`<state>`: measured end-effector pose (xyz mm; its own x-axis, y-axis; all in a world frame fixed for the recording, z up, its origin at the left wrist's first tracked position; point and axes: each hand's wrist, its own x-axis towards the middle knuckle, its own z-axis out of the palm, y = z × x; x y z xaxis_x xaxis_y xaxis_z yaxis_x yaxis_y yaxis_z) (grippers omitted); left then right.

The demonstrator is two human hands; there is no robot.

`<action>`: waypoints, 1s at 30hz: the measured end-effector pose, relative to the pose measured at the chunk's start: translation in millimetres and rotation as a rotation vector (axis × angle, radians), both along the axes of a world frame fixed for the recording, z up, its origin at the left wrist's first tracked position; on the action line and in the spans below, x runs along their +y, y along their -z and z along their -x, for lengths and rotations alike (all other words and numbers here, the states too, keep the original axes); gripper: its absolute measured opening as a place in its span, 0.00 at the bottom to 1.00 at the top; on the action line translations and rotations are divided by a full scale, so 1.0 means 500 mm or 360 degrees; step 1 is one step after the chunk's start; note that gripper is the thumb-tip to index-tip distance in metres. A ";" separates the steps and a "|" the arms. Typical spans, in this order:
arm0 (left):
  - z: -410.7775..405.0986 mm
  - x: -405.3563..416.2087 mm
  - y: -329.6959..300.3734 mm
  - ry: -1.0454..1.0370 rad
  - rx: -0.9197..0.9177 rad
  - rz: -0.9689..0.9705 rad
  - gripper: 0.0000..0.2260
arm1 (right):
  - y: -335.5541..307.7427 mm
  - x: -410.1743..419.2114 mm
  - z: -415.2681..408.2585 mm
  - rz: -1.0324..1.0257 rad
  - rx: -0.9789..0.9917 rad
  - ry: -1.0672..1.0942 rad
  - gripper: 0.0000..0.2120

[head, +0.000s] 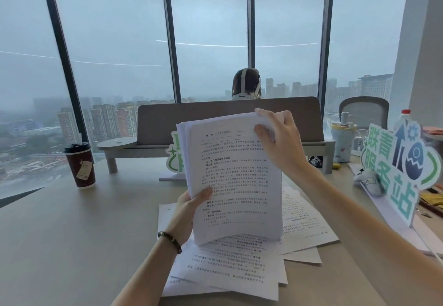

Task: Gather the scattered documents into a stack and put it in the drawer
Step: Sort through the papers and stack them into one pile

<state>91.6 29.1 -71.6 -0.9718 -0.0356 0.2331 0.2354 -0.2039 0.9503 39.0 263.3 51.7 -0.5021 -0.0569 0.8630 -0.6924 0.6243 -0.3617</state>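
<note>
I hold the gathered stack of printed pages (233,176) upright at twelve o'clock, left hand (189,212) pinching its lower edge, right hand (279,138) gripping the top corner to square it; loose sheets (239,265) still litter the desk (72,233) at six o'clock.

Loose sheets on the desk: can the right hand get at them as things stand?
Probably not right away. The right hand grips the top of the raised stack, which the left hand also holds. Nothing covers the loose sheets; it must let go first.
</note>
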 end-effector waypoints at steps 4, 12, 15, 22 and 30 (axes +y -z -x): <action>0.000 -0.002 0.001 -0.0008 0.0026 0.0149 0.18 | -0.005 0.005 0.003 -0.0112 0.0152 0.0057 0.18; -0.002 0.007 0.010 -0.0059 0.0029 0.0224 0.17 | 0.057 0.000 -0.023 0.0905 -0.0668 -0.0825 0.44; -0.001 0.010 0.011 -0.0097 0.0019 0.0278 0.15 | 0.146 0.001 -0.040 0.1086 -0.1132 -0.0983 0.25; 0.011 0.014 0.000 -0.0342 0.0083 0.0649 0.11 | 0.205 -0.003 -0.022 0.0773 -0.1285 -0.0618 0.16; 0.027 -0.042 -0.003 -0.0009 -0.0459 0.0245 0.11 | 0.214 0.010 0.005 0.0456 -0.1771 -0.0544 0.25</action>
<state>78.1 8.0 -70.2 -0.9984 -0.0272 -0.0489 -0.0475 -0.0520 0.9975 36.3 268.5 -55.3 -0.9773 -0.2092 -0.0321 -0.0258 0.2681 -0.9630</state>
